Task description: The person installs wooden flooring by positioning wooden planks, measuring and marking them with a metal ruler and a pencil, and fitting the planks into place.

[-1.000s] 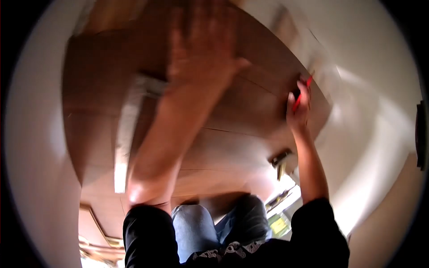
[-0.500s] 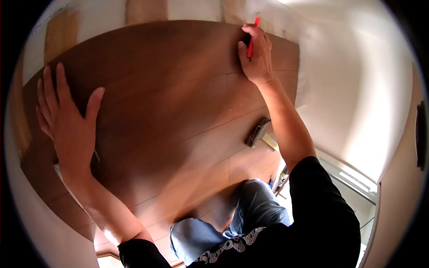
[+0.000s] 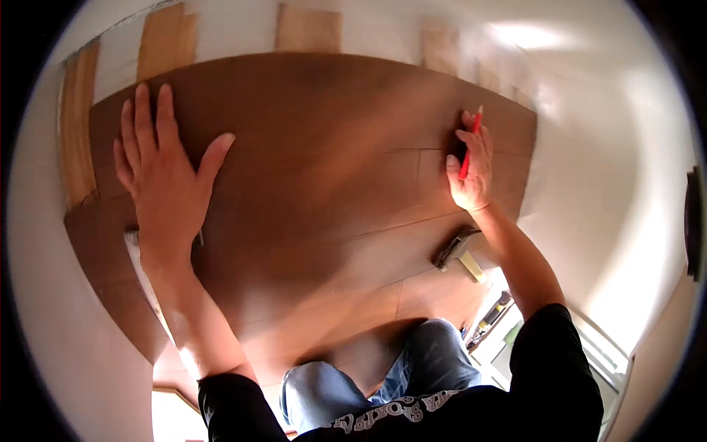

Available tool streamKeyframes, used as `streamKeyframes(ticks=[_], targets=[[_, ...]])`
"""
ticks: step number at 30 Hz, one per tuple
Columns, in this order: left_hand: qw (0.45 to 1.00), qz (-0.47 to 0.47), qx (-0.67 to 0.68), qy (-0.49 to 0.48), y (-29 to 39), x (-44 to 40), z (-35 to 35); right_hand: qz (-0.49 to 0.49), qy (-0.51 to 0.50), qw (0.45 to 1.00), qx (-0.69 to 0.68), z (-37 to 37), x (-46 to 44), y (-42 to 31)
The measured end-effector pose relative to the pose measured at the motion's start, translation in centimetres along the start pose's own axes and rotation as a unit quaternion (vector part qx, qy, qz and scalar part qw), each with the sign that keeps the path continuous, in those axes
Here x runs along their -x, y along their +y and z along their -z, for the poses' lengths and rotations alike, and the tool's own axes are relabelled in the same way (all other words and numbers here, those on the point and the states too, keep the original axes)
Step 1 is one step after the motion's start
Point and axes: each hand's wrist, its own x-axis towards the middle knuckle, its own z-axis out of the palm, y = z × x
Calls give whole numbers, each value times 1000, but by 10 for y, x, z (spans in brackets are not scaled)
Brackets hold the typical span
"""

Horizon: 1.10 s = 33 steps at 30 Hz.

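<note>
My left hand (image 3: 166,180) lies flat on the dark brown floorboards (image 3: 317,184), its fingers spread near their far edge and the thumb pointing right. A pale, straight metal-looking strip (image 3: 143,276) lies along the floor under my left wrist and forearm; most of it is hidden. My right hand (image 3: 473,173) rests on the boards at the right, closed loosely around a red pencil (image 3: 470,151). The pencil's pale tip points up and away. Nearer to me than that hand is a hammer-like tool (image 3: 455,248) with a dark head and a pale yellow handle, lying on the boards.
Beyond the boards is a pale subfloor with wooden strips (image 3: 309,29). White walls (image 3: 589,147) rise at right and left. My knees (image 3: 434,357) are on the floor in front of me. Tools (image 3: 490,317) lie by an opening at the lower right.
My right hand has moved back from the boards' far edge, pencil still in it. The left hand stays spread on the boards. The whole view has shifted as my head moved.
</note>
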Motion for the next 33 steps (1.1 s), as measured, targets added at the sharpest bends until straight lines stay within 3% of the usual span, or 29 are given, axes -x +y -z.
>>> streamKeyframes(ticks=[4,5,6,8,9,10,13,15,16,17,19,21,22,23,29,33], targets=[[1000,-9,-9,27,3,3,3,40,35,999,0,-6,0,0],[989,-62,-31,130,-1,1,-4,24,9,1000,12,-3,1,-6],[996,-26,-11,79,7,12,14,60,-2,998,-4,1,-9,-12],[989,-22,1,149,-3,18,-11,75,30,994,-77,-12,-2,-6],[965,-34,28,259,1,21,-30,91,7,996,-26,-13,3,4],[972,-25,-6,235,-1,52,-23,78,1,997,-26,-13,9,10],[966,-98,94,221,31,152,10,34,2,997,-69,-22,15,11],[944,-154,183,227,58,207,22,97,25,992,-72,-33,18,46],[966,-155,158,135,40,257,42,60,21,994,-85,-31,19,36],[968,-132,159,140,24,300,48,60,23,996,-65,-37,19,49],[992,-21,124,-9,-2,397,70,61,30,996,-59,-37,16,45],[989,46,143,-10,-15,471,78,76,44,996,-27,-42,14,57],[991,32,132,-3,-16,499,74,87,49,995,-17,-46,13,69],[996,32,82,4,-10,505,74,97,54,994,-7,-49,12,80],[997,31,73,19,-14,516,64,113,88,989,-22,-36,23,46],[998,-37,44,12,-27,527,63,120,111,984,-65,-23,29,-8]])
